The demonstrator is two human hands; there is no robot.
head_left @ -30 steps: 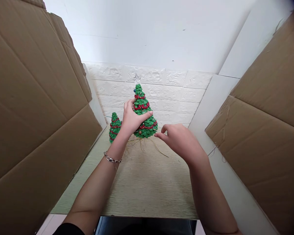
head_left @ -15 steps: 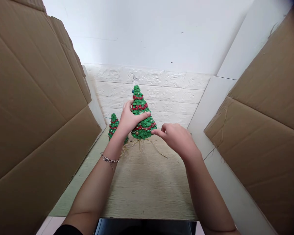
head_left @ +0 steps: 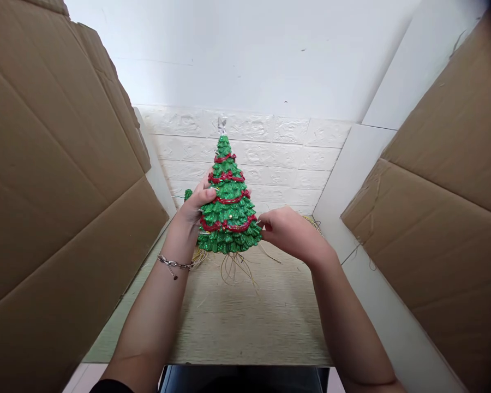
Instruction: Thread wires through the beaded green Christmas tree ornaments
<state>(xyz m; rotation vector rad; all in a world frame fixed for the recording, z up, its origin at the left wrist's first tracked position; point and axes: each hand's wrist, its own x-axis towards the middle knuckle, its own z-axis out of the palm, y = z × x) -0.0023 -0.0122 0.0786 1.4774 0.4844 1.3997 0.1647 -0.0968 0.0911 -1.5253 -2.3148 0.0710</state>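
A green glittery model Christmas tree [head_left: 229, 213], with red garlands and a clear star-like topper, is held upright above the table. My left hand [head_left: 198, 201] is closed around its left side, thumb on the front and the other fingers mostly hidden behind. At the lower right edge, my right hand [head_left: 290, 232] is bent with its fingertips closed on the tree's rim, partly hidden by it. Thin yellowish wires [head_left: 239, 270] hang below the base. Behind my left hand, the tip of a second green tree [head_left: 188, 194] shows; the rest is mostly covered.
Cardboard sheets stand on the left [head_left: 65, 180] and right [head_left: 442, 196]. A white brick-pattern wall [head_left: 290, 153] closes off the back of the pale wooden table [head_left: 253, 322]. Coiled yellow wire [head_left: 313, 222] lies at the back right, behind my right hand.
The tree has turned to show another side and come nearer and lower. My left thumb has shifted from across its front to its left edge. More of the hanging wires show.
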